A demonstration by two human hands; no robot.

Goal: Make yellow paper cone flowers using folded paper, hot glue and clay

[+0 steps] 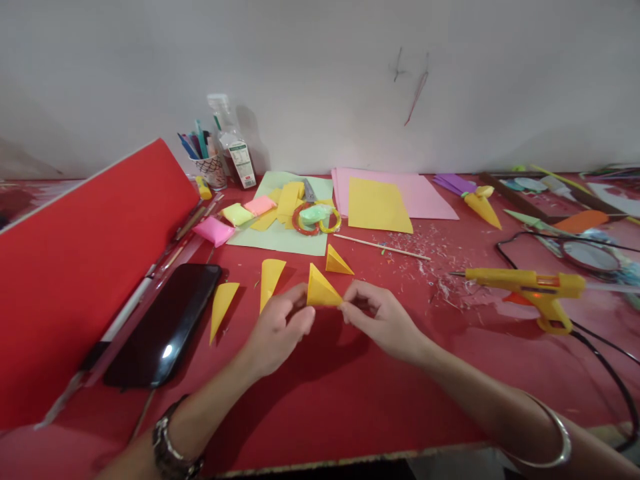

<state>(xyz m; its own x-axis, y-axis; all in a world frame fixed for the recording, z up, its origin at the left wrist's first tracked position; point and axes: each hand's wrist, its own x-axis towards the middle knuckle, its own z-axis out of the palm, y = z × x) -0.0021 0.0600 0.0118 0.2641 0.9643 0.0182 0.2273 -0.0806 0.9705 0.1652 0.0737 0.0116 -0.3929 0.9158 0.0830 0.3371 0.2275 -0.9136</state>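
Between my two hands is a yellow paper cone (321,288), raised a little over the red table. The fingers of my left hand (286,327) close on its wide left end. My right hand (383,319) pinches its pointed right tip. Just beyond it lies another yellow paper cone (338,261). To the left of my left hand are two more yellow paper cones, one close by (270,279) and a narrower one (223,308) beside a black phone (167,327).
A yellow glue gun (530,283) with a black cord lies at right. Paper scraps (445,267) and a thin stick (383,247) are scattered beyond my hands. Yellow (379,205) and pink sheets (435,200) lie behind. A red board (90,267) leans at left, near a bottle (237,153).
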